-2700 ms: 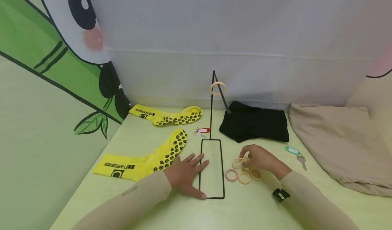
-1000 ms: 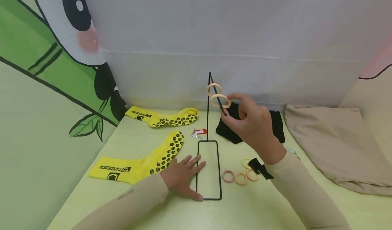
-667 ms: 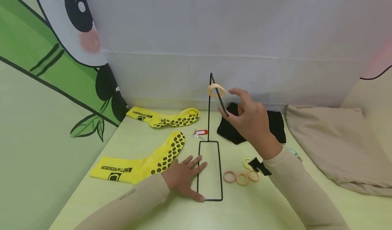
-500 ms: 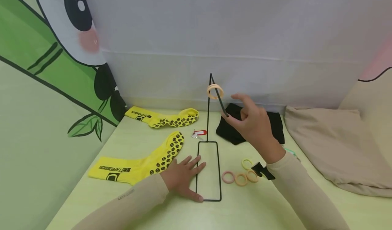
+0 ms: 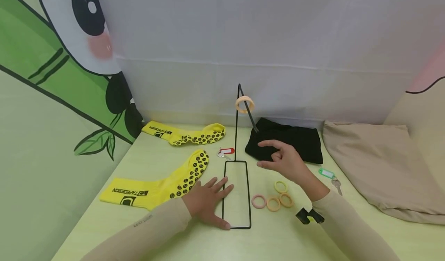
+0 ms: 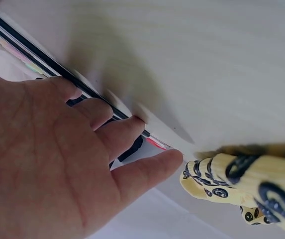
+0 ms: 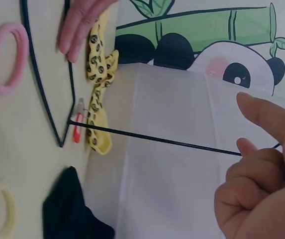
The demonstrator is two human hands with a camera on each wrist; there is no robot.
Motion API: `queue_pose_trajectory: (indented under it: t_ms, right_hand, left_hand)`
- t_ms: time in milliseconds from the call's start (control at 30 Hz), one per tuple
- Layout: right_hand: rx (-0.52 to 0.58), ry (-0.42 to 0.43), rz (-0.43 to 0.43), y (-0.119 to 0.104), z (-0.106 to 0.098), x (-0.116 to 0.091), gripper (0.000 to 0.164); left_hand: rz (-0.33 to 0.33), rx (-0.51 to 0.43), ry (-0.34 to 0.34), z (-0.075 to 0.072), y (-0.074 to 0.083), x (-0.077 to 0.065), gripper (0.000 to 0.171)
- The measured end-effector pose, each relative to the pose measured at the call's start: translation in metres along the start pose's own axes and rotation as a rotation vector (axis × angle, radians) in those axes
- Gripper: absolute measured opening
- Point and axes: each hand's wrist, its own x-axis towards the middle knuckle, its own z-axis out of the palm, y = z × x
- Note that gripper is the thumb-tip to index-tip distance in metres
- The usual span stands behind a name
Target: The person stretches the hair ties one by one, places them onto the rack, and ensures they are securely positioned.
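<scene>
My left hand (image 5: 208, 203) lies with fingers spread over the left side of the black wire stand's base (image 5: 249, 195). In the left wrist view its fingertips touch the stand's rod. Two peach rings (image 5: 243, 98) hang close together on the stand's sloping top arm. My right hand (image 5: 286, 164) is raised right of the stand, below the arm's free end, with thumb and index finger apart and nothing between them; its other fingers are curled. Below it on the table lie a pink ring (image 5: 253, 201), a yellow ring (image 5: 275, 187) and two orange rings (image 5: 268, 205).
Two yellow socks (image 5: 160, 183) with black dots lie at left. A red-tagged key (image 5: 227, 151) is behind the base, and a green-tagged key (image 5: 326, 173) lies at right. Folded black cloth (image 5: 295, 141) and beige cloth (image 5: 375, 164) lie along the back. A printed fabric wall stands behind.
My right hand took a peach ring from the table, slid it onto the stand's arm beside the first, let go and came down rightward. My left hand has stayed on the base.
</scene>
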Motion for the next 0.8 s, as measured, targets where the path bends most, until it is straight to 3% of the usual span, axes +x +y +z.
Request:
queue_pose_trajectory:
  t_ms: [133, 367, 633, 800]
  right_hand:
    - [0.086, -0.117, 0.067, 0.021, 0.011, -0.007, 0.052]
    - [0.082, -0.257, 0.178, 0.045, 0.028, -0.019, 0.06]
    - [-0.009, -0.327, 0.306, 0.056, 0.044, -0.024, 0.055]
    - [-0.114, -0.344, 0.31, 0.058, 0.052, -0.028, 0.049]
  left_hand:
    - [0.002, -0.013, -0.004, -0.001, 0.0, 0.0, 0.109]
    - [-0.01, -0.001, -0.012, -0.002, 0.0, 0.0, 0.109]
    - [-0.015, -0.003, -0.016, -0.003, 0.0, 0.0, 0.109]
    - [-0.01, -0.015, -0.021, -0.004, 0.0, -0.001, 0.109]
